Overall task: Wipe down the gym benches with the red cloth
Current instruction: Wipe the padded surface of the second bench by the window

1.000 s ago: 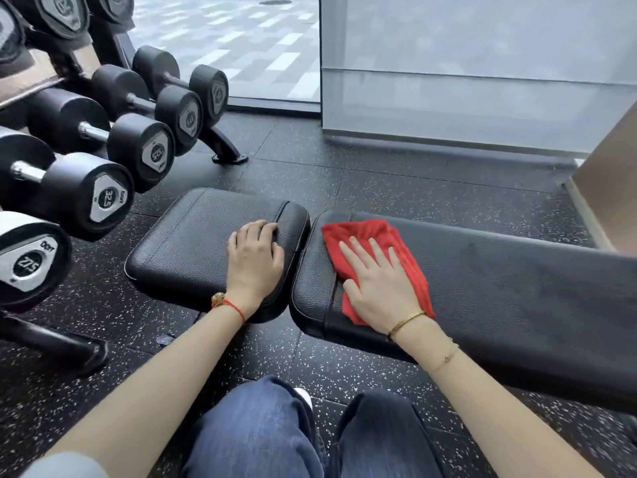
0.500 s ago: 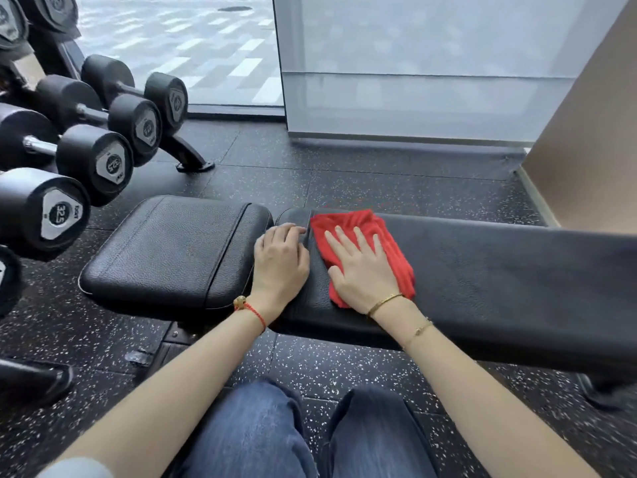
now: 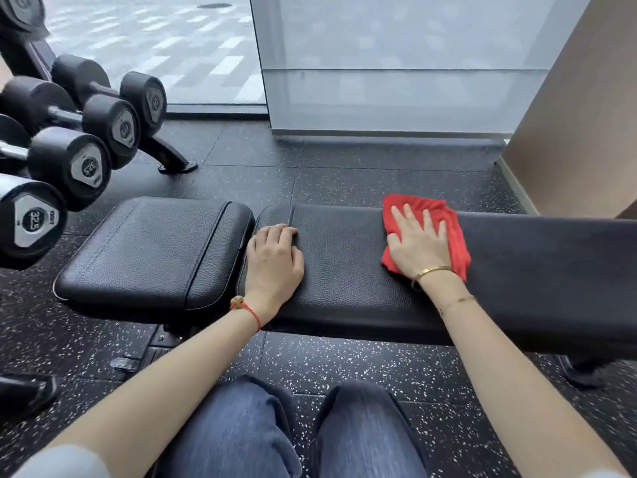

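Wiping the long black tabletop (image 3: 362,270) — red cloth (image 3: 451,232) lies on its middle.
Right hand (image 3: 418,248) presses cloth flat, fingers (image 3: 410,215) spread; left hand (image 3: 274,260) rests bare near the seam, fingers loosely curled — cloth looks soft, light; palm its centre.

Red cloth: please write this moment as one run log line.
right hand flat on red cloth | long pad | left hand braces

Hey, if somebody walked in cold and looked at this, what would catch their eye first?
The red cloth, bright against the long black bench pad, pressed flat under the right hand. Next, the left hand resting at that pad's end by the seat pad, and the rack of black dumbbells at far left.
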`<state>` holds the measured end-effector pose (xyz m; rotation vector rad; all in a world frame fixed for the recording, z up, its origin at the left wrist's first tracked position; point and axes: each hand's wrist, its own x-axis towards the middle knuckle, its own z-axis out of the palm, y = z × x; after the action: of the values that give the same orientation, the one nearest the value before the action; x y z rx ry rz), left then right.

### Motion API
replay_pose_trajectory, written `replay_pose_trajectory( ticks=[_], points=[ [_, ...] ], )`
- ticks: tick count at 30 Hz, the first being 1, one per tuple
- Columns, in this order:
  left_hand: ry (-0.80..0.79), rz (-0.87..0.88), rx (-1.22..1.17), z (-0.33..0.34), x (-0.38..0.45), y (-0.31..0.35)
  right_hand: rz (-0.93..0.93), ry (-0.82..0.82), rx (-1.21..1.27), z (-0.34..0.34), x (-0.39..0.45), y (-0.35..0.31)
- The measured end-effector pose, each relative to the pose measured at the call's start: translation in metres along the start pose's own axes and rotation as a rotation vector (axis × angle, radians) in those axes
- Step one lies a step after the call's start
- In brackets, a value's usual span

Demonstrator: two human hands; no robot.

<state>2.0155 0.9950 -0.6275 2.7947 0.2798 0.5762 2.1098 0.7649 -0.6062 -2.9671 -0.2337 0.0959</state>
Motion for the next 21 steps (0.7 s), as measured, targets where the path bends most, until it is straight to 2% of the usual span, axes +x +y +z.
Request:
replay_pose_trajectory(
  ticks=[6, 10, 13, 17, 21],
  points=[
    [-0.009, -0.005, -0.028, 0.000, -0.001, -0.001, -0.349, -0.017, -0.011, 0.015, -0.042, -0.074],
    [-0.033, 0.004, -0.040, -0.001, -0.002, -0.004, -0.435, 0.008, -0.016, 0.019, -0.075, -0.054],
    [-0.038, 0.009, -0.039, 0.000, -0.003, -0.005, -0.352, 0.043, -0.007, 0.014, -0.079, -0.010],
    [-0.038, 0.007, -0.038, 0.000, -0.002, -0.004, -0.087, 0.032, -0.029, 0.002, -0.048, 0.044],
    [-0.029, 0.011, -0.023, 0.000, -0.002, -0.002, 0.106, -0.006, 0.018, -0.008, -0.002, 0.041]
  ],
)
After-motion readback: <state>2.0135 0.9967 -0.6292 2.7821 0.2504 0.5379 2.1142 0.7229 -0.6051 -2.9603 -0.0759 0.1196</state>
